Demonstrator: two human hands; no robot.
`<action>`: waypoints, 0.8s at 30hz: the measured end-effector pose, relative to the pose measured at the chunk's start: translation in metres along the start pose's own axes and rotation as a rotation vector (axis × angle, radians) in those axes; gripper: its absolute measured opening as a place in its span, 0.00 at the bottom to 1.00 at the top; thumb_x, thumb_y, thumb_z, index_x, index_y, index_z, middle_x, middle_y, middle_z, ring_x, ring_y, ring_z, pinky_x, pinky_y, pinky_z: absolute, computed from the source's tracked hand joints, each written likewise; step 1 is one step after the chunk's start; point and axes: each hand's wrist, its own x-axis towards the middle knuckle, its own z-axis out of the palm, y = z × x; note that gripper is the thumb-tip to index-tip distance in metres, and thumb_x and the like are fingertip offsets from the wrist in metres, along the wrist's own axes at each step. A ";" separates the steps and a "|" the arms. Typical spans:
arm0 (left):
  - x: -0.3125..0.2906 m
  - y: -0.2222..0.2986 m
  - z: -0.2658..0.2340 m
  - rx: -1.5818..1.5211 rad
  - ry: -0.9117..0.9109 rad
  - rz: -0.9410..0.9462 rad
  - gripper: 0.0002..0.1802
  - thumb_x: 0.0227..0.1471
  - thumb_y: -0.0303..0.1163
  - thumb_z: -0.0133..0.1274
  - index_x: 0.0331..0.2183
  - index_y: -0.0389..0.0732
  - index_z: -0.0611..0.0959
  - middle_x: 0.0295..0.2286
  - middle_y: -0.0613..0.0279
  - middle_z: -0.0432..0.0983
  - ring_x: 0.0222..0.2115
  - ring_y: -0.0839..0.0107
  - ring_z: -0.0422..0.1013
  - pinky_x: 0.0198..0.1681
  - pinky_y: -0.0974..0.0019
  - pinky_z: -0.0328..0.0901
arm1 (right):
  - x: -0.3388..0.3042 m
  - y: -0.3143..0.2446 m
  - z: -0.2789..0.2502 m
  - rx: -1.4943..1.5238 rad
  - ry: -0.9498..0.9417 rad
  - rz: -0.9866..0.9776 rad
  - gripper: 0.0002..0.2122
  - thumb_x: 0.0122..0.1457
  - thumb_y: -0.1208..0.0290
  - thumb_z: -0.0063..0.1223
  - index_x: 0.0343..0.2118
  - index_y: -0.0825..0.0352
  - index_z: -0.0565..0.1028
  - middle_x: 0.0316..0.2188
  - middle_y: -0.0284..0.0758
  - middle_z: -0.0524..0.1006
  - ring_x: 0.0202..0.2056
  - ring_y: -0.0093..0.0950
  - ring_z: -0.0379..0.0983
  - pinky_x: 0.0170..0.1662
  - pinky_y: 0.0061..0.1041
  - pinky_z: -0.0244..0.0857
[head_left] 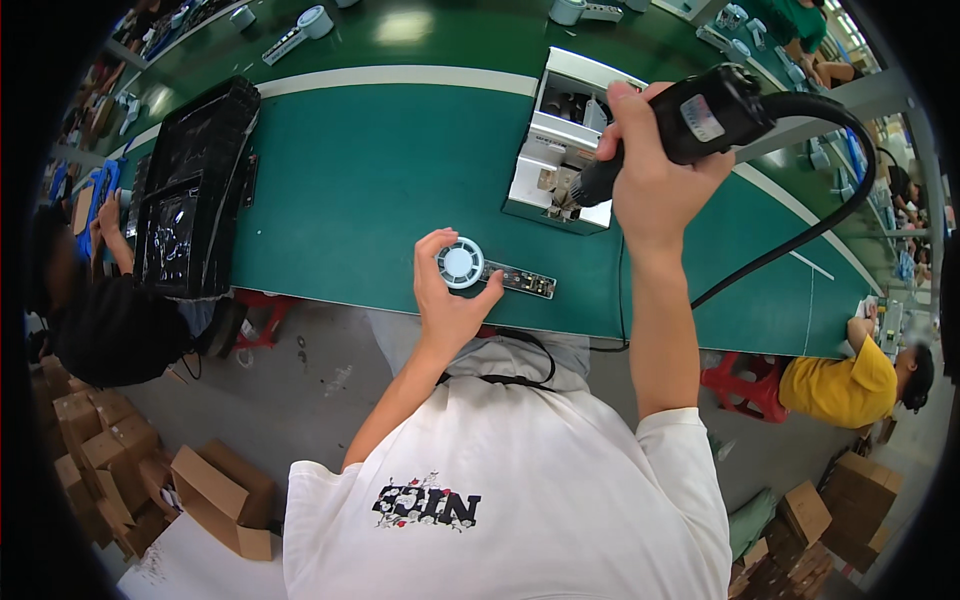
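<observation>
My right hand [652, 190] is wrapped round a black electric screwdriver [735, 105], its cable curving off to the right. The driver's tip points down at the front of a white and silver box-shaped machine [540, 165], which looks like a screw feeder; whether it touches is hard to make out. Near the table's front edge, my left hand [450, 310] grips a light blue round part [461, 262] with a slotted rim, thumb and fingers curled about it. A narrow circuit board [525, 281] with small components extends to the right from the round part.
Black trays [185, 215] lie at the left on the green table [360, 190]. Similar blue round parts [315, 22] lie on the conveyor [440, 40] beyond. The screwdriver cable [850, 200] loops over the right side. Co-workers sit left and right; cardboard boxes [225, 495] stand behind me.
</observation>
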 end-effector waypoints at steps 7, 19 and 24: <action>0.000 -0.001 0.000 0.028 0.002 0.009 0.34 0.34 0.23 0.68 0.43 0.38 0.67 0.45 0.50 0.67 0.43 0.60 0.68 0.48 0.63 0.63 | -0.019 -0.010 -0.002 0.023 -0.039 0.149 0.07 0.52 0.81 0.61 0.29 0.69 0.71 0.15 0.32 0.71 0.14 0.23 0.69 0.20 0.21 0.63; 0.001 0.000 -0.001 0.033 -0.002 0.017 0.34 0.34 0.23 0.68 0.43 0.38 0.68 0.44 0.50 0.67 0.43 0.59 0.67 0.49 0.61 0.62 | -0.068 -0.014 -0.043 0.165 0.097 0.217 0.09 0.51 0.84 0.61 0.31 0.71 0.71 0.19 0.34 0.73 0.15 0.21 0.70 0.20 0.19 0.66; 0.002 0.001 0.000 0.043 -0.003 0.047 0.34 0.32 0.23 0.68 0.43 0.38 0.68 0.43 0.49 0.67 0.42 0.54 0.67 0.46 0.58 0.64 | -0.071 -0.009 -0.046 0.177 0.125 0.212 0.08 0.51 0.84 0.61 0.30 0.71 0.71 0.19 0.34 0.73 0.15 0.21 0.70 0.20 0.19 0.66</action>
